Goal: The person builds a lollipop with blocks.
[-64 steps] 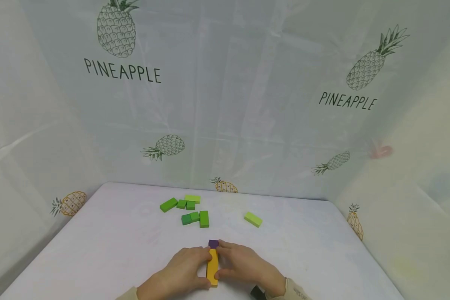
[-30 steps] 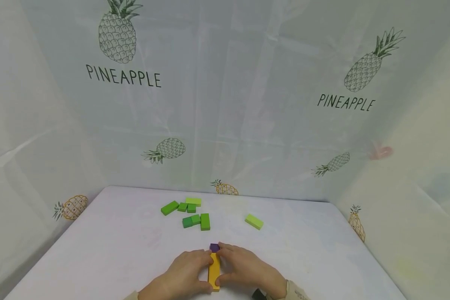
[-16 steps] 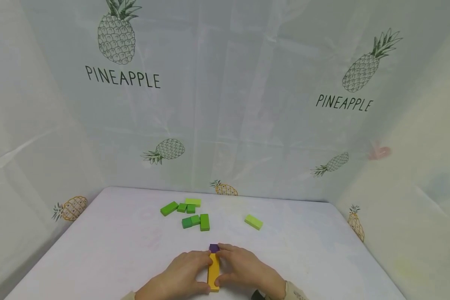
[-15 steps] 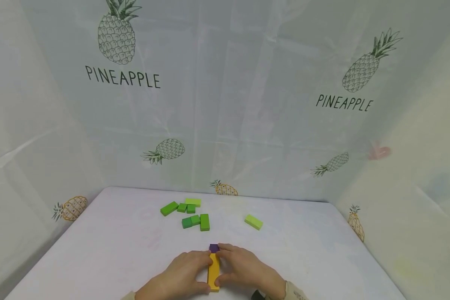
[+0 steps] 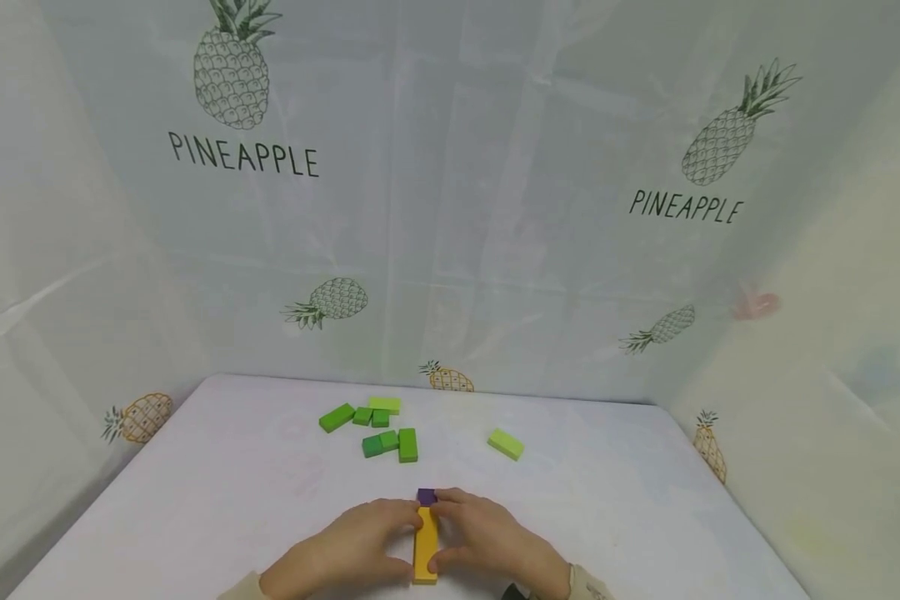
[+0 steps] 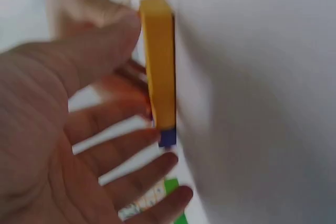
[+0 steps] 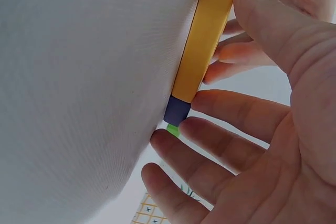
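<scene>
A long yellow block (image 5: 425, 546) lies on the white table, pointing away from me. A small purple block (image 5: 427, 497) sits end to end with it at its far end. My left hand (image 5: 356, 543) is at the left side of the yellow block, thumb and forefinger tips right at its edge, fingers loosely extended. Against the right side rest the thumb and forefinger of my right hand (image 5: 487, 533). In the right wrist view, the other right fingers spread beside the purple block (image 7: 177, 110). The left wrist view is blurred, with the left thumb overlapping the yellow block's (image 6: 160, 66) near end.
Several green blocks lie grouped farther back, among them an upright-lying one (image 5: 408, 445) and a slanted one (image 5: 337, 417). A lime block (image 5: 506, 444) lies apart to the right. A pineapple-print curtain (image 5: 480, 250) surrounds the table (image 5: 217, 500).
My left hand has shifted slightly left, its thumb easing off the yellow block's side. The right hand and both blocks hold their place; the head view has moved a little.
</scene>
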{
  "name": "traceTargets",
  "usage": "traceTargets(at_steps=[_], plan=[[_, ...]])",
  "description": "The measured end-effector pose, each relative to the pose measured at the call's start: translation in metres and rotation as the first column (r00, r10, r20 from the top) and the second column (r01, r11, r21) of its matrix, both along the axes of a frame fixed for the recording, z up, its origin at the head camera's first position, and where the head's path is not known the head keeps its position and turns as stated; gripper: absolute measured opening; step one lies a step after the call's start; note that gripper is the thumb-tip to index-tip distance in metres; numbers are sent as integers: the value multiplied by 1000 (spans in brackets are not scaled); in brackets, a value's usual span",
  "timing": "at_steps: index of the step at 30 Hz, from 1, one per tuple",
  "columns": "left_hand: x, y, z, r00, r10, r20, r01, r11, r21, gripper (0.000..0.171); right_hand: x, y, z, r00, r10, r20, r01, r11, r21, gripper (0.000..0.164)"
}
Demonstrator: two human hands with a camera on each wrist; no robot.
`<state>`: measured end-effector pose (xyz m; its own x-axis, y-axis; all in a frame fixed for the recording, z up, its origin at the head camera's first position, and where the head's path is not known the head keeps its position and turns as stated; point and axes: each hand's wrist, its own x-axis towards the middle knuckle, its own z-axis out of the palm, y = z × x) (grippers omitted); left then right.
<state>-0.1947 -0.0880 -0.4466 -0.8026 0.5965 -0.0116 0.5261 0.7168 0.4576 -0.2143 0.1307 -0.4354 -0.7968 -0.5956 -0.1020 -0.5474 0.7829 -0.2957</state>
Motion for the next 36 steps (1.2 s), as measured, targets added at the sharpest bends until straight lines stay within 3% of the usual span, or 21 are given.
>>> traceTargets(at_steps=[4,6,16,22,28,36], plan=[[-13,-11,2,999,-32,-4,32,999,12,46,1,-1,0,1000,4,-4,-4,1000,8,69],[-20,-15,5,1000,-18,-24,19,1000,6,43,0,-1,0,1000,4,-7,-4,1000,13,69],[-76,-20,2,969,35,-246,-37,999,-3,37,1,0,-1,1000,-1,-17,2,1000,29,71],[-103,-20,-1,967,76,-241,-83,996,-17,41,0,0,-1,999,11,-30,-10,999,34,70],[-117,-21,-6,972,105,-212,-114,993,-31,45,1,-1,-1,1000,4,-17,-3,999,40,70],[-120,-20,-5,976,108,-190,-110,994,-2,36,0,-1,-1,999,17,-30,-15,999,49,71]])
